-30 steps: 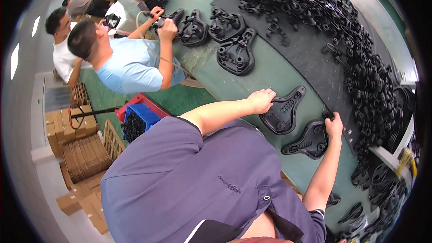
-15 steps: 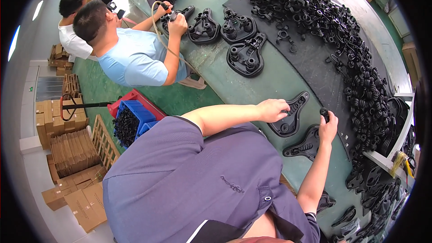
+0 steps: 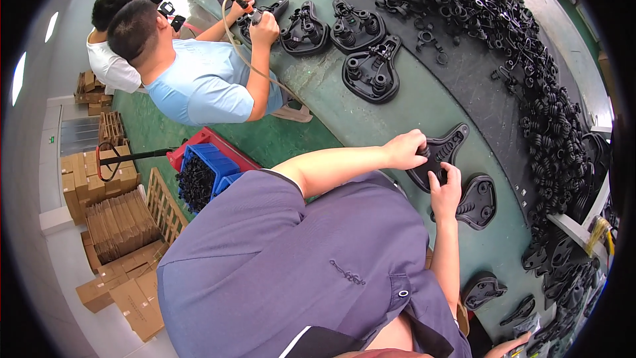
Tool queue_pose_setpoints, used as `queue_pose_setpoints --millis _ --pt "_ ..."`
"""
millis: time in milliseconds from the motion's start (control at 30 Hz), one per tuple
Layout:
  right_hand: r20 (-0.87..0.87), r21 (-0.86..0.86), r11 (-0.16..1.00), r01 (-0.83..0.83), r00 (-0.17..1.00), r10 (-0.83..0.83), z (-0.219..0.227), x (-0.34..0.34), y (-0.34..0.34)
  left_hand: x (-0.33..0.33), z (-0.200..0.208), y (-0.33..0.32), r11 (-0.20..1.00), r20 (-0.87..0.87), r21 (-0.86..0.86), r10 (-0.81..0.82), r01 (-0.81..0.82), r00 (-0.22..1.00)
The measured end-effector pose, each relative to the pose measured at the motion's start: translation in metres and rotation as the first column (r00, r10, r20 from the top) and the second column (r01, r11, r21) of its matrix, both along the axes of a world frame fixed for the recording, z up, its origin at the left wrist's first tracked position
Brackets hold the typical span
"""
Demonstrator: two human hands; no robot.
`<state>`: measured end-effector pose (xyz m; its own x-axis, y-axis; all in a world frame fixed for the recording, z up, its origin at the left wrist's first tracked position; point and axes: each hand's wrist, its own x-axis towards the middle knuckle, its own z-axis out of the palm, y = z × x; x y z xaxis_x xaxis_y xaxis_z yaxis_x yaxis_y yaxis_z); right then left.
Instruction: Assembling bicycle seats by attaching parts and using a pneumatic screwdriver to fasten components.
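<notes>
In front of me on the green table lies a black, roughly triangular plastic base (image 3: 449, 148). My left hand (image 3: 405, 150) is at its left edge, with fingers closed; whatever they pinch is hidden against the black plastic. My right hand (image 3: 446, 192) reaches over the wide near end of the same base, thumb and fingers around a small black cylindrical part (image 3: 442, 176) pressed against it. Just right of this hand rests a second black base (image 3: 478, 203). Farther off stand several bases with upright parts fitted, one of them a fitted base (image 3: 371, 74).
A black mat (image 3: 457, 86) along the far right bears a large heap of small black ring-like parts (image 3: 457, 10). A metal frame (image 3: 575, 231) stands at the right. At left, a co-worker in light blue (image 3: 199, 83) holds a hosed power tool (image 3: 254, 14). Blue bins (image 3: 211, 171) stand behind.
My right hand has moved left and brought the small black part onto the base. My left hand stays at the base's edge. Another hand has appeared at the lower right.
</notes>
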<state>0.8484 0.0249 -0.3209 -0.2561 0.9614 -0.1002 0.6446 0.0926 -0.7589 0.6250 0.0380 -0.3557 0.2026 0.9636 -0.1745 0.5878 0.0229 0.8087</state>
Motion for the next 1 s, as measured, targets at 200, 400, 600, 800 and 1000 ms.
queue_pose_setpoints --millis 200,400,600,800,1000 --pt "0.026 0.129 0.989 -0.068 0.998 0.066 -0.024 0.004 -0.018 -0.005 -0.02 -0.004 0.903 -0.165 0.293 -0.274 0.313 0.947" --pt "0.022 0.097 0.988 -0.116 0.993 0.114 -0.024 -0.001 -0.019 0.0 -0.033 0.004 0.814 -0.343 0.271 -0.418 0.515 0.841" --pt "0.032 0.105 0.985 -0.137 0.99 0.134 -0.028 0.009 -0.019 0.0 -0.025 0.003 0.706 -0.608 0.295 -0.382 0.644 0.696" --pt "0.097 0.047 0.989 -0.141 0.986 0.136 -0.035 0.02 -0.023 -0.005 -0.029 0.008 0.708 -0.574 0.223 -0.461 0.67 0.677" --pt "0.174 0.117 0.978 -0.172 0.973 0.15 -0.038 0.018 -0.025 -0.003 -0.025 0.003 0.755 -0.595 0.257 -0.369 0.604 0.714"
